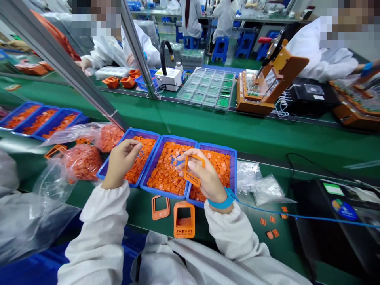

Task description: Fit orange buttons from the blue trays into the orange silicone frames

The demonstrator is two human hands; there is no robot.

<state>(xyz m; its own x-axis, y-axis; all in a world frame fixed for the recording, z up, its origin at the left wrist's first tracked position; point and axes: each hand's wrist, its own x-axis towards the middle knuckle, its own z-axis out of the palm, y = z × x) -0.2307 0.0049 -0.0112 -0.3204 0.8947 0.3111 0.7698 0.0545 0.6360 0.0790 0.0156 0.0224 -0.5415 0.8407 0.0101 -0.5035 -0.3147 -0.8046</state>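
My left hand (pixel 120 163) hangs with its fingers curled above a blue tray (pixel 139 133) heaped with small orange parts, and nothing shows in its grip. My right hand (pixel 204 178) pinches an orange rubber frame (pixel 192 170) above the middle blue tray (pixel 178 141). Just beyond it is a third blue tray (pixel 219 147). Below my hands, two more orange frames (pixel 160 208) (pixel 184 219) lie on the green belt (pixel 142 209). A blue wrist strap (pixel 224 202) circles my right wrist, its cord (pixel 297 215) running right.
Bags of orange parts (pixel 83 162) lie at left, with clear bags (pixel 261 184) and loose orange pieces (pixel 273 225) at right. A metal post (pixel 68 67) stands ahead. Across the bench are co-workers (pixel 323 51), an orange fixture (pixel 270 83) and a tray of green boards (pixel 208 89).
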